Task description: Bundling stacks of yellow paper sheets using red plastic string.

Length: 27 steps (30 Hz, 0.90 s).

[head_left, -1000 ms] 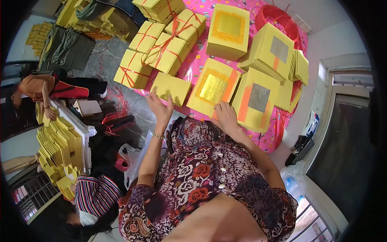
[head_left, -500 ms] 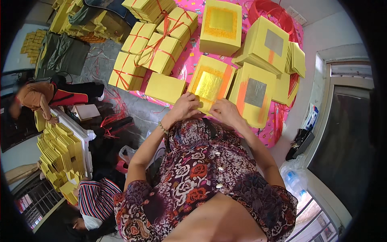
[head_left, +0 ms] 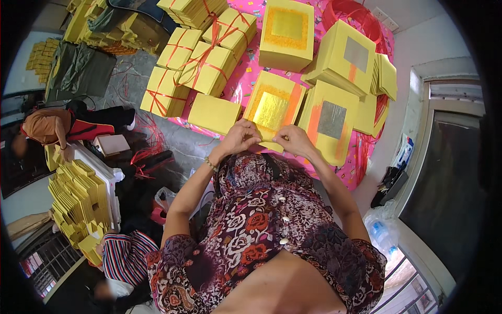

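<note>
Gold-foil yellow paper stack point(head_left: 272, 107) lies on the pink table point(head_left: 246, 83); the left hand point(head_left: 241, 137) and right hand point(head_left: 293, 140) both pinch its near edge, beside a silver-foil stack point(head_left: 330, 121).

Pink table cover point(head_left: 246, 78), scattered with small specks, spread over the work surface. On it: one plain yellow paper stack point(head_left: 214, 112) at the near left edge; a stack with a gold foil square point(head_left: 272, 107) beside it; a stack with a silver foil square point(head_left: 330, 123) to the right. Further back, a gold-square stack point(head_left: 287, 32) and a silver-square stack point(head_left: 351, 56). At left, several yellow bundles tied with red string point(head_left: 201, 57). A coil of red string point(head_left: 349, 11) lies at the far edge.
</note>
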### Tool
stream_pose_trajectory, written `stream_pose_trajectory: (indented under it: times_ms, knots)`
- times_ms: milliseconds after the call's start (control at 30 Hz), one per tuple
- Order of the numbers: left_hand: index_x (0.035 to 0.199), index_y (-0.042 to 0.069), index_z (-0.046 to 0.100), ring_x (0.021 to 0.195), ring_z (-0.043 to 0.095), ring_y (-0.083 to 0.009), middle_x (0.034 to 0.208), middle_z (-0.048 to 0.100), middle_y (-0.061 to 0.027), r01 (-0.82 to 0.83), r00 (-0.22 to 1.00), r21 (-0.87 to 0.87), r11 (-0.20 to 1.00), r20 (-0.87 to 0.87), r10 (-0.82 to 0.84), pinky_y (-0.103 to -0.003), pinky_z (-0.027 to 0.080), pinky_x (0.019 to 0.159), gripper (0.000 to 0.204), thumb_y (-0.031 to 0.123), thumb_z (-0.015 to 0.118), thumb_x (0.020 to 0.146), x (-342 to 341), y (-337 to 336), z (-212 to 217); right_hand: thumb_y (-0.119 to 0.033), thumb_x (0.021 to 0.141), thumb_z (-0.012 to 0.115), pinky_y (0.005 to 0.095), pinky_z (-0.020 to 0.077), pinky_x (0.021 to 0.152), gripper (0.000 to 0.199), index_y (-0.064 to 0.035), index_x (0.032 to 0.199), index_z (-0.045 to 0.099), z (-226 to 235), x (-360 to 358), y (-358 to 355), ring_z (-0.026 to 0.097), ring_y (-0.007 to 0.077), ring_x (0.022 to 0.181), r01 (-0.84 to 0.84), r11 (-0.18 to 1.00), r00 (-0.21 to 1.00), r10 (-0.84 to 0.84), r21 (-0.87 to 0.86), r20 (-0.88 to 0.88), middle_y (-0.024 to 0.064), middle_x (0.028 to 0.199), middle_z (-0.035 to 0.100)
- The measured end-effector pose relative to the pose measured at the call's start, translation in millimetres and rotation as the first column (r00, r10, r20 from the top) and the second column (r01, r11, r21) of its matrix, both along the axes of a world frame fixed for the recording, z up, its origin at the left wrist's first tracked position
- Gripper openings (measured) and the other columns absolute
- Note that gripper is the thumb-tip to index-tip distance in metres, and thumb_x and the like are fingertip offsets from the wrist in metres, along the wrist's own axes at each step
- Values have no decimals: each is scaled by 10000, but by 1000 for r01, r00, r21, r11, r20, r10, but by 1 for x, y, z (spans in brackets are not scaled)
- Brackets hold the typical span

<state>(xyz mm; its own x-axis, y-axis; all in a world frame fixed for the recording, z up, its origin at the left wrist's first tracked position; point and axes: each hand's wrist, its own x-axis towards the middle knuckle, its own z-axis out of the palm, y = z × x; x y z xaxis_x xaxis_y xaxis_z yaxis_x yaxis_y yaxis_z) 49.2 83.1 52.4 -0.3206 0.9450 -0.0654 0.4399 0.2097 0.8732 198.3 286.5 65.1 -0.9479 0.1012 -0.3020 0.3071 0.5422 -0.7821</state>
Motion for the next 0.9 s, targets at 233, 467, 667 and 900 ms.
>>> stream_pose_trajectory:
  times_ms: [233, 467, 667, 900]
  knots:
    - [836, 79, 735, 903, 586, -253, 868, 643, -64, -10, 1000, 30, 1000, -25, 11, -366, 475, 819, 110, 160, 744, 761, -1, 3, 1, -280, 824, 675, 431, 478, 666, 232, -53, 803, 715, 0, -2, 1, 629, 316, 741, -15, 1000, 999, 14, 4, 33, 138, 759, 653]
    - [827, 76, 730, 898, 589, -251, 862, 646, -59, 3, 1000, 15, 1000, -18, -3, -363, 478, 823, 108, 156, 749, 755, -5, 6, 3, -273, 816, 682, 432, 483, 685, 243, -31, 793, 696, 2, -3, 0, 626, 335, 760, -1, 1000, 999, 1, 15, -36, 138, 745, 639]
    - [813, 63, 716, 899, 594, -257, 848, 650, -69, -10, 998, 15, 1000, -58, 11, -369, 483, 811, 104, 144, 746, 756, -2, 6, 4, -248, 812, 697, 431, 507, 683, 202, -56, 849, 648, 25, 4, -18, 630, 322, 752, -20, 964, 946, 105, 266, -308, 102, 761, 591]
    - [1026, 60, 681, 966, 571, -289, 1041, 601, -127, -77, 983, 101, 992, -162, 93, -384, 466, 850, 274, 124, 734, 765, 15, 3, 23, -224, 861, 659, 427, 515, 615, 173, -57, 831, 625, 32, 0, -13, 638, 323, 727, -12, 944, 971, 89, 329, -221, 118, 779, 594]
